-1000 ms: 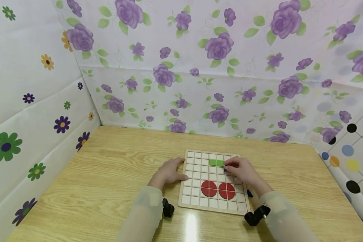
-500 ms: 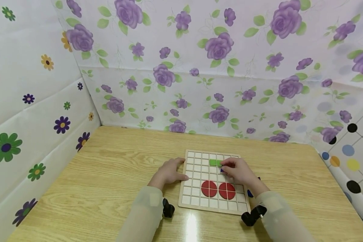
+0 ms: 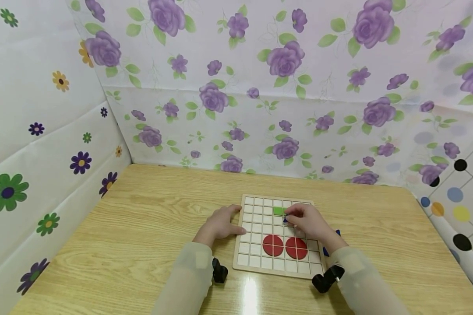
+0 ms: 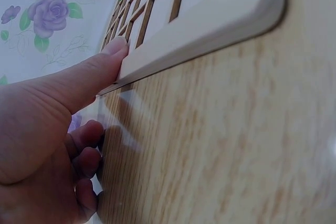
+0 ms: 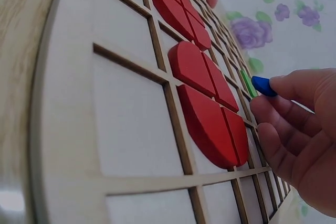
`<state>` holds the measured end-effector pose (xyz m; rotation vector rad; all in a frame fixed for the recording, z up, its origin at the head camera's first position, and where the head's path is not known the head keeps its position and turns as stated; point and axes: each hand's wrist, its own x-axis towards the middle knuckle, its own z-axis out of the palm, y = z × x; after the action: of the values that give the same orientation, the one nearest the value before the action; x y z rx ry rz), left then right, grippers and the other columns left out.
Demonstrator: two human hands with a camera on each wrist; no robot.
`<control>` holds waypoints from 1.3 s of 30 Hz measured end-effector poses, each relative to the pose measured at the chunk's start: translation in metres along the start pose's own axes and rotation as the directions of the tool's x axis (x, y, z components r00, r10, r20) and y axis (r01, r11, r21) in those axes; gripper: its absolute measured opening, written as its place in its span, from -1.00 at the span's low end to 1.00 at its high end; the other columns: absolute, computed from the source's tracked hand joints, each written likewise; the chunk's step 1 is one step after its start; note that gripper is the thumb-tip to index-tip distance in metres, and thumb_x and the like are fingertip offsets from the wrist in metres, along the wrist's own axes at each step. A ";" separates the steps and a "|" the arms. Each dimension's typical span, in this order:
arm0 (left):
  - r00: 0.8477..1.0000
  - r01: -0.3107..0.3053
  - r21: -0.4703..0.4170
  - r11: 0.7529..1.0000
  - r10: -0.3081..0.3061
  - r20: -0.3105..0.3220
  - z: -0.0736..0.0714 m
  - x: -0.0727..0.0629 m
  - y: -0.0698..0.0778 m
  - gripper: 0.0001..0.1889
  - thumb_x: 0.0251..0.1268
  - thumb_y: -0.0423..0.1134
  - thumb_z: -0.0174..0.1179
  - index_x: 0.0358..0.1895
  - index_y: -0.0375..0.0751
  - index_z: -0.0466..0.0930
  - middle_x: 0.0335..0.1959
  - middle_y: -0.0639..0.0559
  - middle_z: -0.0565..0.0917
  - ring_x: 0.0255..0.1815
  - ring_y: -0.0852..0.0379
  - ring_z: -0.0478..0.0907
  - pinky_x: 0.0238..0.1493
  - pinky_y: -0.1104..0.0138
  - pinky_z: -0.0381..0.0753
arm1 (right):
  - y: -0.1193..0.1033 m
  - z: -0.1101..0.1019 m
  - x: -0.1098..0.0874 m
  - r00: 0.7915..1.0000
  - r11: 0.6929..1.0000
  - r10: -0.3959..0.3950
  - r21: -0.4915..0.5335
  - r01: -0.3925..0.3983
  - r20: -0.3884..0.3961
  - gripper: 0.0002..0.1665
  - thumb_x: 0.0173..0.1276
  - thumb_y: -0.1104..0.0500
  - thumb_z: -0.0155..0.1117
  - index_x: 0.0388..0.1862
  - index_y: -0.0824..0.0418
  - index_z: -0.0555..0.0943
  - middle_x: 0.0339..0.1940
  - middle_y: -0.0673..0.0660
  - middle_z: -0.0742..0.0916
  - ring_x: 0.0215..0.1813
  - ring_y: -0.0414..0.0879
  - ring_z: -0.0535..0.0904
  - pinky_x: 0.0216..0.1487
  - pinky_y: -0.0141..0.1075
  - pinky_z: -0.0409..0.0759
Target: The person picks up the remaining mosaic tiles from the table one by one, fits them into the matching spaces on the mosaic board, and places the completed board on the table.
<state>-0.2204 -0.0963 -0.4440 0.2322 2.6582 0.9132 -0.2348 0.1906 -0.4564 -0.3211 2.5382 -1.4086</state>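
A square wooden grid board (image 3: 277, 273) lies on the table. My right hand (image 3: 310, 222) pinches a small blue piece (image 5: 264, 86) between thumb and fingertips, close over the upper right part of the grid. Right by it, green squares (image 3: 279, 211) sit in the grid, partly hidden by the fingers. Two red circles, a left one (image 3: 273, 245) and a right one (image 3: 296, 248), each made of quarter pieces, fill cells nearer the front. My left hand (image 3: 220, 223) rests at the board's left edge, its thumb (image 4: 114, 51) on the rim and the fingers relaxed.
Beside the board's right edge, partly under the right forearm, lie more blue pieces (image 3: 326, 252). Wood-grain tabletop (image 3: 153, 218) surrounds the board. A flowered cloth (image 3: 252, 109) hangs behind the table, with other patterned cloths at both sides.
My right hand has shifted slightly left over the grid with the blue piece, covering more of the green squares. Blue pieces by the right edge show more. The left hand stays put.
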 end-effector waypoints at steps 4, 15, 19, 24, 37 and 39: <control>1.000 0.003 -0.001 1.000 -0.003 0.000 0.000 0.000 0.000 -0.21 0.09 0.02 0.36 0.42 0.07 0.23 0.43 -0.16 0.25 0.45 -0.24 0.12 0.35 -0.17 0.19 | -0.003 0.001 0.001 1.000 1.000 -0.007 -0.002 0.007 -0.006 -0.71 0.36 0.24 0.18 0.01 0.34 0.59 -0.27 0.20 0.69 -0.28 -0.03 0.61 -0.44 -0.31 0.55; 1.000 0.008 0.005 1.000 -0.008 -0.006 0.001 0.001 0.000 -0.21 0.08 0.02 0.37 0.41 0.07 0.24 0.41 -0.17 0.27 0.43 -0.24 0.15 0.35 -0.15 0.20 | -0.010 0.007 0.007 1.000 0.999 -0.004 -0.035 0.004 -0.017 -0.81 0.32 0.26 0.23 -0.11 0.31 0.59 -0.31 0.13 0.69 -0.30 -0.08 0.60 -0.36 -0.29 0.59; 1.000 0.005 0.005 1.000 -0.005 -0.007 0.001 0.001 0.000 -0.21 0.08 0.02 0.37 0.41 0.08 0.24 0.41 -0.17 0.27 0.43 -0.24 0.14 0.35 -0.15 0.19 | -0.012 0.010 0.007 1.000 0.999 -0.018 -0.033 0.017 -0.015 -0.83 0.31 0.28 0.23 -0.14 0.30 0.59 -0.33 0.14 0.69 -0.34 -0.08 0.58 -0.40 -0.31 0.57; 1.000 0.001 0.001 1.000 -0.001 -0.004 0.001 0.002 -0.001 -0.21 0.08 0.04 0.36 0.41 0.09 0.24 0.42 -0.16 0.26 0.44 -0.23 0.14 0.35 -0.14 0.20 | -0.011 0.012 0.009 0.999 0.998 -0.041 -0.050 0.040 -0.018 -0.83 0.30 0.28 0.24 -0.15 0.30 0.60 -0.34 0.14 0.69 -0.37 -0.09 0.56 -0.45 -0.35 0.53; 1.000 0.004 0.007 1.000 -0.004 0.006 0.001 0.003 -0.001 -0.21 0.09 0.04 0.35 0.42 0.09 0.22 0.43 -0.16 0.25 0.44 -0.23 0.14 0.35 -0.15 0.20 | -0.007 0.016 0.011 0.998 0.996 -0.053 -0.079 0.049 -0.045 -0.90 0.27 0.28 0.27 -0.24 0.27 0.61 -0.38 0.10 0.69 -0.36 -0.14 0.54 -0.37 -0.35 0.50; 1.000 0.004 0.008 1.000 -0.004 0.008 0.000 0.003 0.000 -0.21 0.09 0.04 0.35 0.42 0.08 0.22 0.43 -0.16 0.25 0.44 -0.23 0.14 0.35 -0.15 0.20 | -0.007 0.017 0.011 0.997 0.995 -0.056 -0.089 0.052 -0.046 -0.90 0.27 0.28 0.27 -0.25 0.27 0.61 -0.38 0.10 0.69 -0.36 -0.15 0.54 -0.36 -0.34 0.51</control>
<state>-0.2229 -0.0958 -0.4449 0.2312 2.6545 0.8993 -0.2394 0.1703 -0.4600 -0.3775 2.6549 -1.3413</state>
